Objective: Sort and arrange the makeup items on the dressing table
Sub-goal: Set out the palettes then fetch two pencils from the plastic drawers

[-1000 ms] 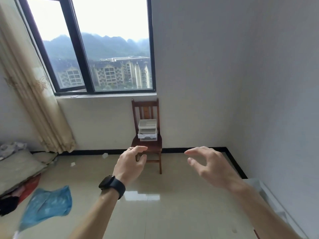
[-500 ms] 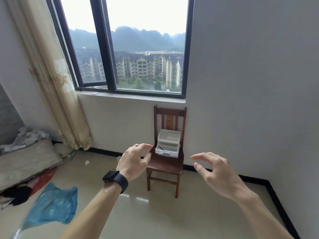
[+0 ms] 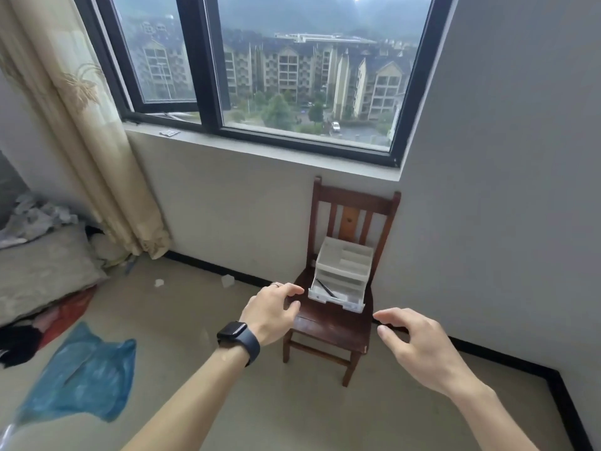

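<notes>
A white plastic drawer organiser (image 3: 344,265) stands on the seat of a dark wooden chair (image 3: 328,327) against the wall under the window. Its lowest drawer (image 3: 338,296) is pulled out, and a thin dark pencil-like item (image 3: 325,288) lies in it. My left hand (image 3: 270,312), with a ring and a black watch on the wrist, is stretched out in the air left of the organiser, fingers relaxed, holding nothing. My right hand (image 3: 419,346) is held out in front and to the right of the chair, fingers spread and empty. No dressing table is in view.
A blue plastic bag (image 3: 81,372) lies on the tiled floor at the left. Grey bedding and clothes (image 3: 42,275) are piled at the far left under a beige curtain (image 3: 81,125). Small scraps of paper (image 3: 159,282) dot the floor near the wall.
The view has come closer to the chair and swung left, so the chair and organiser appear larger and further right. Both hands stay stretched out and empty.
</notes>
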Tool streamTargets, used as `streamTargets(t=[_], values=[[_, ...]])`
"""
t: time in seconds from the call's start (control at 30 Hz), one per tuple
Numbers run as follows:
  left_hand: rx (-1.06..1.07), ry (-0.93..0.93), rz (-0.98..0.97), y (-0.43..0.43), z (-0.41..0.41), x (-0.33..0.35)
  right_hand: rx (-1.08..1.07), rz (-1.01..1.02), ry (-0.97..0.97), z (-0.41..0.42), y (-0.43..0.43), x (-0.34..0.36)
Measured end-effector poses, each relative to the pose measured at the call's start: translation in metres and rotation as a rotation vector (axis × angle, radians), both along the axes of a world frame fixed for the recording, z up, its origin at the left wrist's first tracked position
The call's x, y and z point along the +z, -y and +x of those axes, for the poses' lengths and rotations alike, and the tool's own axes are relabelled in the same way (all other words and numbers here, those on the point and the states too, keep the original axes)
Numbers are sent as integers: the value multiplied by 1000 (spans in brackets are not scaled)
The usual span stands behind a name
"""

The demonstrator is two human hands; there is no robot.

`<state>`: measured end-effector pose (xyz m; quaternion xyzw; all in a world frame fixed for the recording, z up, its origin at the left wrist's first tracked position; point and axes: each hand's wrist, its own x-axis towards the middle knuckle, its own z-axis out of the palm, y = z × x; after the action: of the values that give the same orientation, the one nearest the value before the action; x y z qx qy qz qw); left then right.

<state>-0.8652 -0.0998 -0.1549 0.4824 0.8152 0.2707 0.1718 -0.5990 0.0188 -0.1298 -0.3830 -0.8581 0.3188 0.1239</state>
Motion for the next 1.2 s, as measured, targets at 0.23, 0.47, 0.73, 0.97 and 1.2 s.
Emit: streamTargets(t=[0.23, 0.47, 0.73, 0.97, 1.2], values=[[-65, 5, -273, -89, -66, -77, -55, -186, 223, -64, -81, -95], [-106, 29, -438, -193, -110, -154, -80, -311, 360, -131, -189, -182], [-182, -51, -595, -292, -148, -236, -120, -338, 425, -224, -306, -274], [-379, -215, -658, -332, -167, -324, -97, -307, 546, -283, -344, -372], [-574, -333, -380, -347, -186, -366, -56, -167, 692, -299, -352, -421]])
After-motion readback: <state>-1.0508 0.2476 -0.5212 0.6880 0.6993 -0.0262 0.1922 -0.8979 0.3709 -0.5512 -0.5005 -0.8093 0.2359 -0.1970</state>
